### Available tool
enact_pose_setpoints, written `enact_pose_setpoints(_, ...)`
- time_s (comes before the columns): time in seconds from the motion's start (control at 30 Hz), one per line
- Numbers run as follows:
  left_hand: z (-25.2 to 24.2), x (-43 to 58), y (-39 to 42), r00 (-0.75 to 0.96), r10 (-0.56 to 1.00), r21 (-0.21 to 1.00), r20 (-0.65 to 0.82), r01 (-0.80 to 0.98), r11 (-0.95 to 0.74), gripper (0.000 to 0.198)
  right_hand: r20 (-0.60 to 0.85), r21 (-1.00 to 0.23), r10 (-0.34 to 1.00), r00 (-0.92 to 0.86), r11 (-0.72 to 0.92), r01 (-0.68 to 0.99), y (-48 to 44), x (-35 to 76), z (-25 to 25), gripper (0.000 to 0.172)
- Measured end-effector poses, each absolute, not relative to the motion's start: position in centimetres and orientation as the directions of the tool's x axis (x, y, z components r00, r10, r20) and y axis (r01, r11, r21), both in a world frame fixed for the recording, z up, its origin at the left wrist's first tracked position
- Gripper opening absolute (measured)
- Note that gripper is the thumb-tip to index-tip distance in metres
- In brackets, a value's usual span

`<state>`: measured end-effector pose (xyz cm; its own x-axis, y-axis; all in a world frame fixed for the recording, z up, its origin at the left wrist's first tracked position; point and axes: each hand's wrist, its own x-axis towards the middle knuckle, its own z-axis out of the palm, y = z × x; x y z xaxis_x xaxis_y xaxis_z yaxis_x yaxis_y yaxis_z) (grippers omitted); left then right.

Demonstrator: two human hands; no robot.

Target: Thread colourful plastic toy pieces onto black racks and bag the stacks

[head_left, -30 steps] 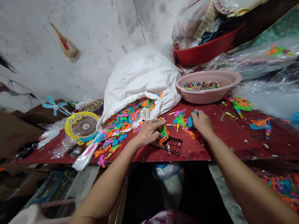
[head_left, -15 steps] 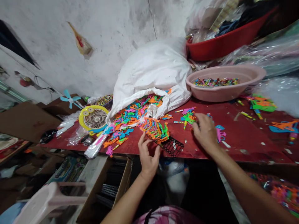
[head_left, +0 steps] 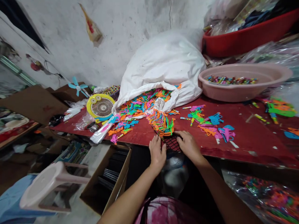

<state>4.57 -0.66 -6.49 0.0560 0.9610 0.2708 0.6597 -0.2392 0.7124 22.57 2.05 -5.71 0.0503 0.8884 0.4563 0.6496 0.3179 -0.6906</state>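
A black plastic grid (head_left: pixel 172 143) lies at the table's front edge, its far part covered by rows of small colourful plastic pieces (head_left: pixel 161 123). My left hand (head_left: pixel 158 151) rests at the grid's left side with fingers and thumb apart. At its right side is my right hand (head_left: pixel 188 143), thumb and fingers spread along the edge. Whether either hand grips the grid is hard to see; both touch or nearly touch it. Behind them, a white sack (head_left: pixel 161 59) lies with its mouth open, spilling more such pieces (head_left: pixel 135 109) onto the red table (head_left: pixel 149 140).
Right of the hands lie loose pieces (head_left: pixel 210 124). A pink basin (head_left: pixel 243 90) of small colourful parts stands at the back right, below a red basin (head_left: pixel 252 43). A yellow fan (head_left: pixel 102 107) is at left. Below are a carton (head_left: pixel 121 177) of black grids and a pink stool (head_left: pixel 46 183).
My right hand has moved left from the loose pieces on the right to the grid's right side. My left hand stays at its left side. The view has shifted slightly.
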Motion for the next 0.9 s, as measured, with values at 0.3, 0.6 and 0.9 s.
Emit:
enact_pose_setpoints(0.3,-3.2,3.0,0.7,-0.026,0.996,0.993,0.082,-0.085,-0.084,0.042,0.031,-0.982,0.989,0.146,0.058,-0.180,0.9,20.3,-4.3,0.033)
enact_pose_setpoints(0.6,-0.1,1.1,2.0,0.149,0.968,0.821,-0.200,-0.515,0.249,0.045,0.043,-0.965,0.999,0.003,0.042,-0.258,0.6,19.8,-4.3,0.035)
enact_pose_setpoints(0.9,-1.4,-1.8,2.7,0.237,0.947,0.811,-0.216,-0.496,0.309,0.047,0.058,-0.974,0.998,0.034,0.064,-0.216,0.6,19.8,-4.8,0.034)
